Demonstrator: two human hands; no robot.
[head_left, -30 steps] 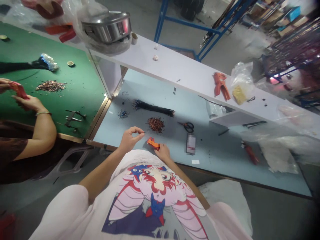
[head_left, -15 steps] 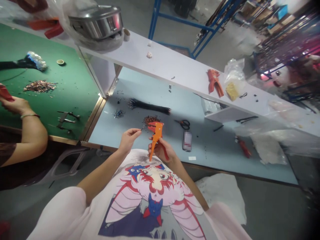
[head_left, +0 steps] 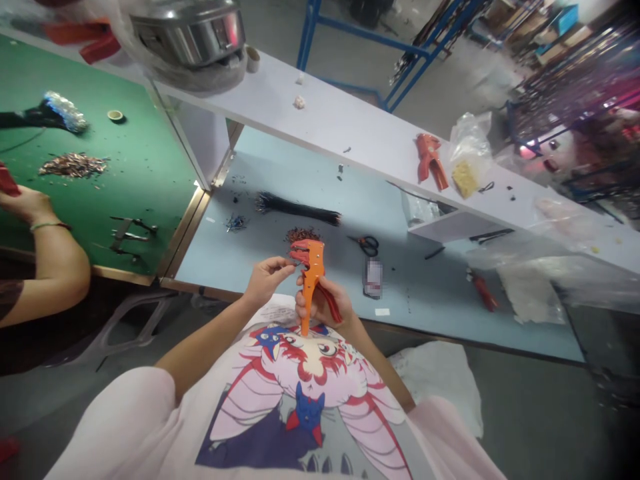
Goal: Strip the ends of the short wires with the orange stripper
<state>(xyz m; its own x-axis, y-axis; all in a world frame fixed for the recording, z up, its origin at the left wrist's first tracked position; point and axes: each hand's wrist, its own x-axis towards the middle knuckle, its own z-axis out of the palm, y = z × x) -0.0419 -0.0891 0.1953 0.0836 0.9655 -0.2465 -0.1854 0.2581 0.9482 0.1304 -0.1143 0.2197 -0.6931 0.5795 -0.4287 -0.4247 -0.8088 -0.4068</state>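
My right hand (head_left: 334, 301) is wrapped round the handles of an orange and red wire stripper (head_left: 314, 259), held upright with its jaws toward the far side. My left hand (head_left: 267, 279) pinches a thin dark wire (head_left: 298, 265), mostly hidden by the fingers; its end is at the side of the tool, just below the red jaws. I cannot tell whether the tool grips it. Beyond the jaws lies a heap of copper-coloured scraps (head_left: 302, 233). Farther back, a bundle of black wires (head_left: 299, 209) rests on the blue table.
Black-handled scissors (head_left: 369, 246) lie to the right. Another red tool (head_left: 484, 292) is farther right, near plastic bags. A shelf (head_left: 360, 137) crosses behind, bearing a metal pot (head_left: 193, 33) and a red stripper (head_left: 430, 161). At the left green table, a co-worker's hand (head_left: 31, 207) holds a red tool.
My left hand has moved right, bringing the wire from beside the tool up to its head. The wire stripper has turned slightly more upright in my right hand.
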